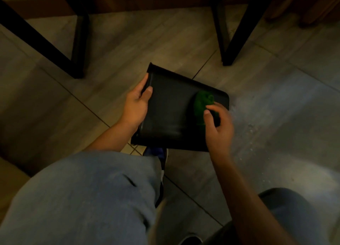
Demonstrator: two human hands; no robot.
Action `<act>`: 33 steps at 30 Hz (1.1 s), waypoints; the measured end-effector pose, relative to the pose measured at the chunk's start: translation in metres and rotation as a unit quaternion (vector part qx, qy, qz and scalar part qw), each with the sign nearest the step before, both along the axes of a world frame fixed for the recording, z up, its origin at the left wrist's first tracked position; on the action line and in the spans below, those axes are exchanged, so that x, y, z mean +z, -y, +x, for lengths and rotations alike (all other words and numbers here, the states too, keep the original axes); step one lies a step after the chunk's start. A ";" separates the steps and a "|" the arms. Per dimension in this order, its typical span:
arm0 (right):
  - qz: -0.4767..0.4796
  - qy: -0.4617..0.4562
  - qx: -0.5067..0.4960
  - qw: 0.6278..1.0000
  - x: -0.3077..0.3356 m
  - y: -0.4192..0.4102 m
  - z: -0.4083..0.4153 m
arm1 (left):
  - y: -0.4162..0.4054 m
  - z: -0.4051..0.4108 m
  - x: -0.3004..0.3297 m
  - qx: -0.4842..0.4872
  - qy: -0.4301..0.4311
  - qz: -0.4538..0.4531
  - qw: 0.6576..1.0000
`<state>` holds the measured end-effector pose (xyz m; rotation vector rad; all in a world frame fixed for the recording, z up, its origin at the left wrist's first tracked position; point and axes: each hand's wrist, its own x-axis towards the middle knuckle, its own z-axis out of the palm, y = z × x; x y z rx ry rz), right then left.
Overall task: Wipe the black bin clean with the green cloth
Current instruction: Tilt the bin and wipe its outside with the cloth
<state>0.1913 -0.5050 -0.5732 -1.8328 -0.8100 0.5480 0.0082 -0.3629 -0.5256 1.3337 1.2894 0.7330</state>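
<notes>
The black bin is held tilted above the floor in front of my knees, one flat side facing up. My left hand grips its left edge, thumb on the upper face and fingers wrapped around the rim. A bunched green cloth lies pressed against the bin's right part. My right hand is shut on the cloth, fingers curled over its lower end. A pale smear shows on the bin's lower face.
Black furniture legs stand on the tiled floor at the upper left, and another pair at the upper right. My jeans-covered knees fill the bottom. A shoe shows below the bin. Pale specks dot the floor to the right.
</notes>
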 end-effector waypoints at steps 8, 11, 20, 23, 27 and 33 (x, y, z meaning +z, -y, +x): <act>-0.072 0.037 0.078 0.994 0.001 -0.021 -0.013 | -0.005 0.010 0.005 -0.005 0.019 -0.025 0.999; 0.005 0.099 0.169 0.981 0.020 -0.016 -0.068 | -0.005 0.019 0.014 -0.015 0.013 -0.018 1.000; -0.113 0.179 0.011 0.977 -0.031 0.019 -0.050 | -0.005 -0.001 -0.002 0.007 0.008 -0.047 0.999; -0.157 0.123 -0.068 0.977 -0.045 0.040 -0.007 | -0.005 -0.001 -0.003 0.008 0.016 -0.052 0.998; -0.182 0.071 -0.119 0.973 -0.048 0.037 0.021 | -0.006 0.006 0.001 0.003 0.028 -0.048 0.998; -0.180 0.062 -0.172 0.967 -0.032 0.031 0.059 | -0.007 0.007 0.004 -0.002 0.012 -0.023 1.000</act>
